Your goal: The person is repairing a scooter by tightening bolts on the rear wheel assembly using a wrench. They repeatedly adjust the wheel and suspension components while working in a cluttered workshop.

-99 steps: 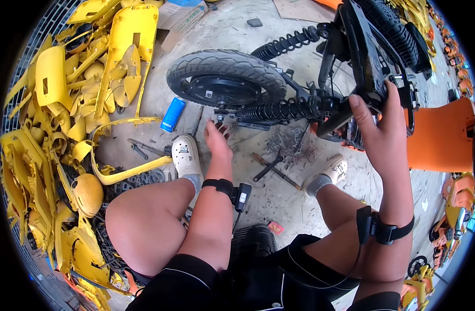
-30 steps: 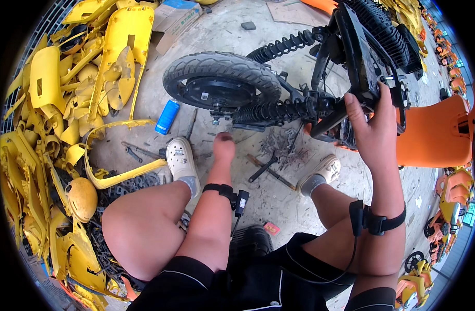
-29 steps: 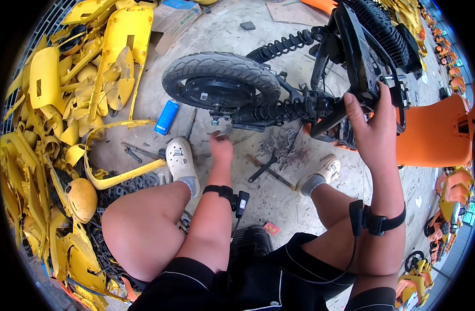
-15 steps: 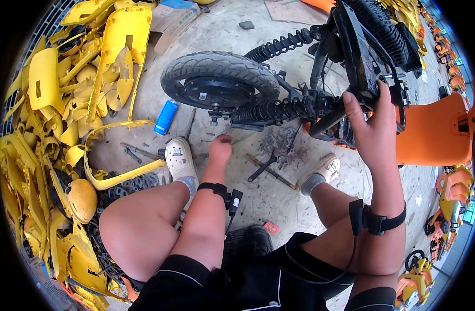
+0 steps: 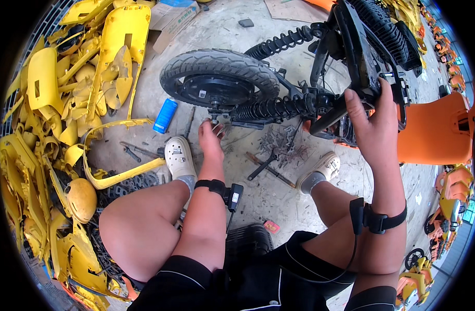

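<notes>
From the head view, my left hand (image 5: 210, 139) has crept forward since a few seconds ago: it was hovering over the concrete floor (image 5: 279, 192) between my shoes, and now its fingertips are down at the underside of the rear wheel (image 5: 219, 78), right by the hub and the near end of the coiled shock spring (image 5: 271, 108). The fingers look pinched narrow on something small there, but I cannot tell what, or whether anything is truly held. That puts the work at the wheel's axle end rather than among the loose tools.

My right hand (image 5: 369, 124) has hardly moved; it is wrapped closed on the black frame (image 5: 362, 57) of the scooter, steadying it.

Around me lie a blue can (image 5: 165, 115), a wrench (image 5: 130, 151), a scatter of screws (image 5: 279, 142), a heap of yellow body panels (image 5: 66, 103) to my left and an orange panel (image 5: 434, 135) to my right.
</notes>
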Motion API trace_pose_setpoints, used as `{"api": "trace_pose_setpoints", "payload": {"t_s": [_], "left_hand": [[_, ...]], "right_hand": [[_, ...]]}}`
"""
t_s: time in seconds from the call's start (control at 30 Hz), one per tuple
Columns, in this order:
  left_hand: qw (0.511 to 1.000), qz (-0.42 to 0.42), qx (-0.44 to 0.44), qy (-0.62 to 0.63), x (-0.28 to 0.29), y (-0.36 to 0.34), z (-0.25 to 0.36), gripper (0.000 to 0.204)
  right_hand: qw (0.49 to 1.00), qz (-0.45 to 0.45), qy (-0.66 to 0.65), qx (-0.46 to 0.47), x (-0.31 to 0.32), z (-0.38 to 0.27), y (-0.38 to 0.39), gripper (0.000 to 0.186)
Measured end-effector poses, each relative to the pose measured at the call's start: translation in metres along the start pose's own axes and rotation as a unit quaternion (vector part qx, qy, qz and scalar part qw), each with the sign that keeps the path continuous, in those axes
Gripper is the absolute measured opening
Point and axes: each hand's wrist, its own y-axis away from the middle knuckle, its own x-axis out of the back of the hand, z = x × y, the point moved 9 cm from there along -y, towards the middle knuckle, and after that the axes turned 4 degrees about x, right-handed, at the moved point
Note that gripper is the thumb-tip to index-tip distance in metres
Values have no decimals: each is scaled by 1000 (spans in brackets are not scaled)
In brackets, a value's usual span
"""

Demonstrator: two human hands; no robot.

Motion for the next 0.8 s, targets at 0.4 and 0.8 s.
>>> {"api": "trace_pose_setpoints", "payload": {"t_s": [0.4,0.8], "left_hand": [[995,-12,90,35,7,-13,-24,37],[975,-51,211,38,-17,-9,-22,39]], "right_hand": [[999,11,39,27,2,3,0,58],[1000,-6,-2,-15,-1,6,1,60]]}}
